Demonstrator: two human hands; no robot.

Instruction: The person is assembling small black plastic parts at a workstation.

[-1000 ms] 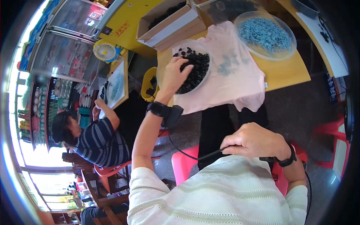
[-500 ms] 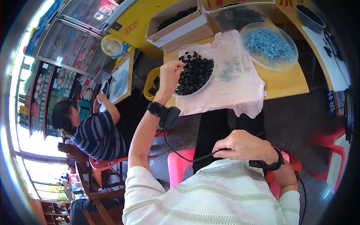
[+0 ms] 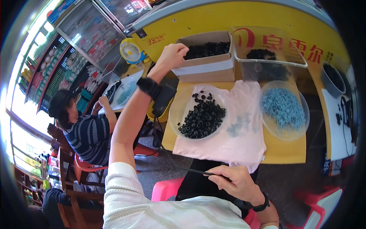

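My left hand (image 3: 172, 56), fingers curled together, is at the left edge of a cardboard box (image 3: 206, 68) holding small black parts (image 3: 210, 49). Whatever those fingers may hold is hidden. Nearer to me, a clear round bowl (image 3: 180, 108) of black ring-shaped pieces (image 3: 204, 120) rests on a pale pink cloth (image 3: 244, 143). Low in front of my body, my right hand (image 3: 237, 184) is closed around a thin black cable (image 3: 188, 168). The cable runs left toward a black box-shaped device (image 3: 164, 100) by my left wrist.
Right of the cloth stands a round tub (image 3: 305, 128) of small blue pieces. A clear plastic bin (image 3: 299, 64) sits beside the cardboard box. At left, another person (image 3: 89, 126) works at a table near a yellow fan (image 3: 131, 51). Pink stools (image 3: 166, 189) are close by.
My left hand has moved from the bowl of black pieces up to the cardboard box. My right hand keeps its hold on the cable. The view has shifted upward.
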